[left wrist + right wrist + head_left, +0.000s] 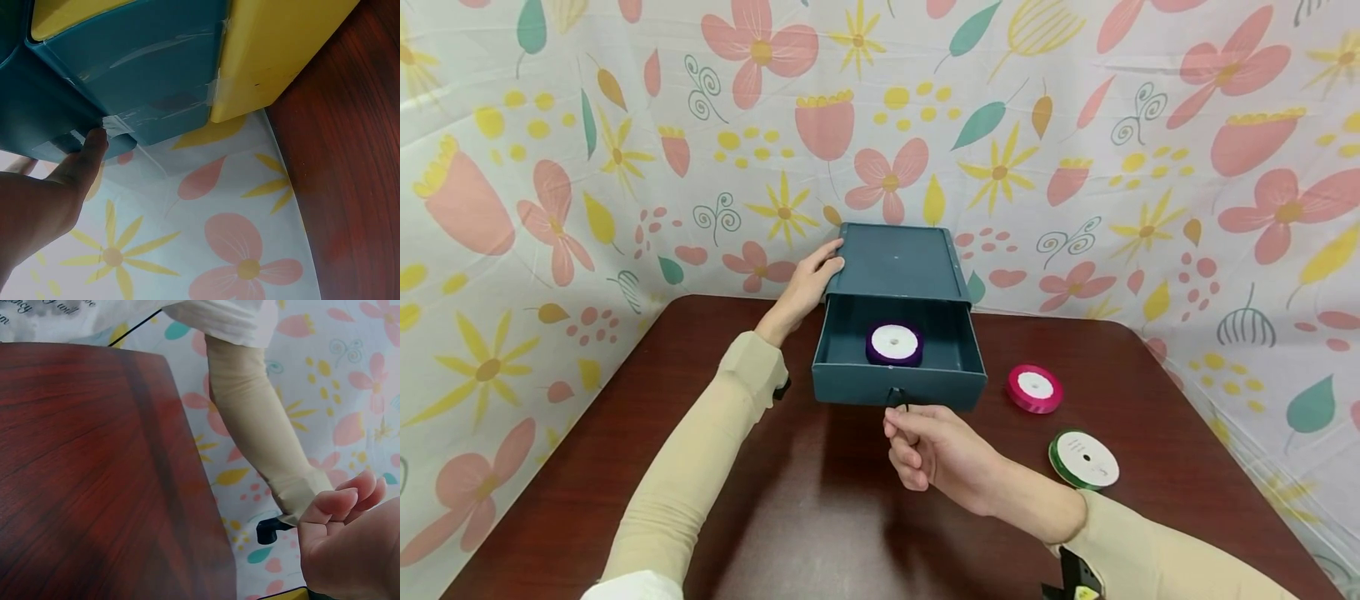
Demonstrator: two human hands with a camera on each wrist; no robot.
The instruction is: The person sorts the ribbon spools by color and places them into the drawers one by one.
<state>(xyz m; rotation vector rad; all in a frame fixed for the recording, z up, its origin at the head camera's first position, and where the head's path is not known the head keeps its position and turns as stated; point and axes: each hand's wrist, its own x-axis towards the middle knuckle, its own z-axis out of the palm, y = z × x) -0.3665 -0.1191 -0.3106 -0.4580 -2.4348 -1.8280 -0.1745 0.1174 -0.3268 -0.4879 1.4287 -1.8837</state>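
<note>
A dark teal drawer unit (895,258) stands at the back of the table, its top drawer (850,382) pulled out toward me. Inside the drawer sits a purple ribbon spool (894,343) with a white face. My left hand (805,287) rests against the unit's left side, fingers extended near the top edge. In the left wrist view that hand (56,194) touches the teal side, which has clear tape on it. With thumb and fingertips, my right hand (943,454) pinches the black loop pull (896,397) on the drawer front. The right wrist view shows this hand (350,537) with curled fingers.
Right of the unit lie a pink ribbon spool (1034,388) and a green ribbon spool (1084,459) on the dark red-brown wooden table (760,517). Yellow sections (275,56) adjoin the teal ones in the left wrist view. A flower-patterned cloth (625,167) hangs behind.
</note>
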